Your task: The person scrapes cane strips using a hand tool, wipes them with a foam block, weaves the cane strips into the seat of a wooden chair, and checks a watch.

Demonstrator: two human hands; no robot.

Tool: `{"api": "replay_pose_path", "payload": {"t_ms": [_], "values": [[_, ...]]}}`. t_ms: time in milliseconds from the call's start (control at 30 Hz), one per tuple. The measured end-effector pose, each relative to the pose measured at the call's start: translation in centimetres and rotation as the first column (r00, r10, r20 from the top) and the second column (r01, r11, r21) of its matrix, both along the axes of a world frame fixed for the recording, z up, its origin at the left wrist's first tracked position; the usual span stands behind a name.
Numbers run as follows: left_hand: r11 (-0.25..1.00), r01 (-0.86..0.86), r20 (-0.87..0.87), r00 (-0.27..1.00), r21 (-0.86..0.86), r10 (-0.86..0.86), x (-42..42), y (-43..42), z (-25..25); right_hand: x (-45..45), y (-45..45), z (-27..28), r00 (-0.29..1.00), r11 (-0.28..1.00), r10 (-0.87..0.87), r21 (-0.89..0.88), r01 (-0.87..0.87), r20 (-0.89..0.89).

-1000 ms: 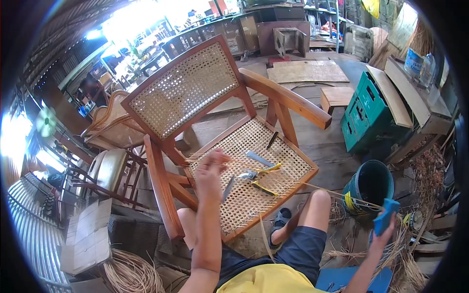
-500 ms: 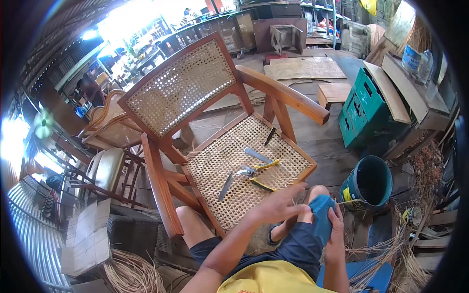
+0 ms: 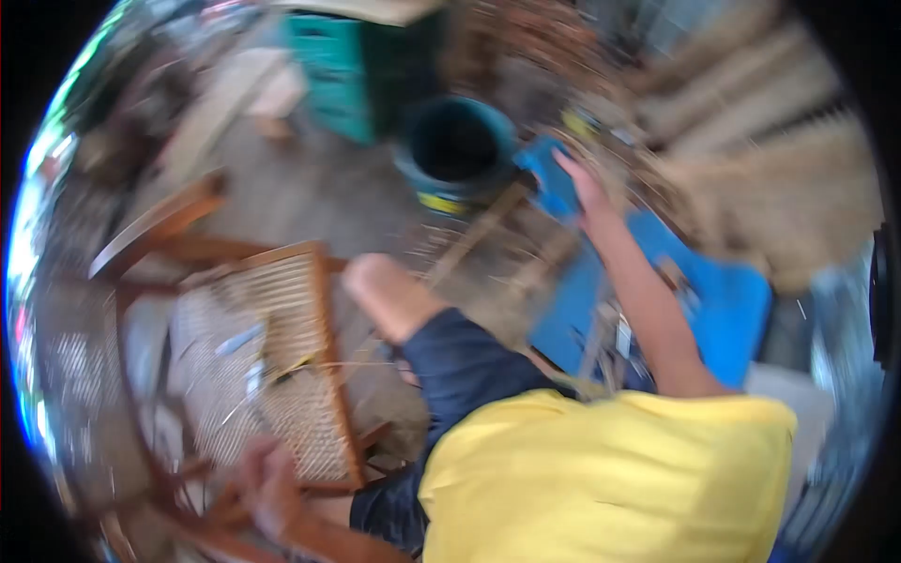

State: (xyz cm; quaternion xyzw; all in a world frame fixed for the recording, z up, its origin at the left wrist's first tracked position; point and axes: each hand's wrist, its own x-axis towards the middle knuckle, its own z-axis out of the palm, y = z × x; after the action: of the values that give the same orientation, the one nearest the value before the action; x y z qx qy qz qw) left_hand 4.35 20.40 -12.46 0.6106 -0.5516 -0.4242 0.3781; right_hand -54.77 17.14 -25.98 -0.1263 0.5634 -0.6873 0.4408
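The right hand (image 3: 584,183) is grasping a blue cloth (image 3: 554,183), thumb and fingers pinching its lower side, a grip that is probably suiting a soft, thin piece that is bending easily. The arm is extending well out to the person's right, so the cloth is hanging clear of the lap, just beside the dark green bucket (image 3: 420,178); blur is hiding whether the two are touching. The left hand (image 3: 267,479) is lying on the other side of the body, over the near left corner of the woven cane seat (image 3: 298,291); it is looking loosely curled, but blur is preventing any telling of whether it is gripping something or resting on the cane. The wooden armchair (image 3: 338,422) is facing the person, its front rail standing near the bent knee (image 3: 371,280), presumably so that the whole weave is staying within arm's reach. A yellow-handled tool (image 3: 298,364) and a pale blue strip (image 3: 239,340) are lying on the seat, likely because it is serving as a flat, handy surface. As for direction, the cloth's long axis is slanting from upper left to lower right in the view, its upper end pointing towards the bucket, while the seat's front rail is running nearly up and down the view.
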Motion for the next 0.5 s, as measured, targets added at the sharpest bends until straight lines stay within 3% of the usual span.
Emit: {"api": "replay_pose_path", "payload": {"t_ms": [67, 100, 133, 167, 200, 267, 333, 367, 433, 500], "values": [[0.958, -0.25, -0.329, 0.924, -0.137, 0.195, 4.8, -1.4, 0.0, -9.7, 4.3, -3.0, 0.969, 0.993, -0.122, -0.033, 0.117, -0.215], [0.921, -0.333, -0.519, 0.834, -0.201, 0.188, 6.9, -2.0, 0.8, -13.8, 5.8, -4.9, 0.926, 0.987, -0.161, -0.068, 0.147, -0.342], [0.891, -0.373, -0.664, 0.738, -0.26, 0.115, 8.8, -2.6, 1.8, -17.0, 7.4, -5.3, 0.92, 0.96, -0.28, -0.065, 0.273, -0.274], [0.87, -0.388, -0.757, 0.653, -0.304, 0.026, 10.1, -3.2, 2.4, -17.8, 9.6, -3.1, 0.945, 0.966, -0.253, -0.109, 0.235, -0.209], [0.858, -0.387, -0.813, 0.579, -0.338, -0.059, 11.2, -3.7, 2.7, -21.6, 11.6, -4.7, 0.892, 0.917, -0.399, -0.122, 0.38, -0.215], [0.853, -0.377, -0.842, 0.525, -0.361, -0.124, 11.5, -4.2, 2.5, -22.3, 14.7, -3.4, 0.9, 0.924, -0.382, -0.063, 0.378, -0.209], [0.746, -0.588, -0.874, 0.486, -0.312, 0.019, 9.6, -4.9, 2.0, -20.3, 17.6, -1.6, 0.852, 0.859, -0.42, 0.167, 0.485, -0.312], [0.751, -0.587, -0.875, 0.483, -0.304, 0.023, 11.1, -5.5, 1.0, -19.8, 18.6, -2.0, 0.849, 0.855, -0.421, 0.172, 0.489, -0.318], [0.954, -0.175, -0.849, 0.515, -0.244, -0.123, 15.7, -6.9, -1.4, -19.5, 20.3, -5.6, 0.764, 0.804, -0.229, 0.325, 0.498, -0.603], [0.956, -0.229, -0.835, 0.549, -0.186, -0.031, 12.3, -6.6, -0.5, -19.7, 21.7, -8.7, 0.814, 0.778, -0.189, 0.423, 0.466, -0.549]]}}
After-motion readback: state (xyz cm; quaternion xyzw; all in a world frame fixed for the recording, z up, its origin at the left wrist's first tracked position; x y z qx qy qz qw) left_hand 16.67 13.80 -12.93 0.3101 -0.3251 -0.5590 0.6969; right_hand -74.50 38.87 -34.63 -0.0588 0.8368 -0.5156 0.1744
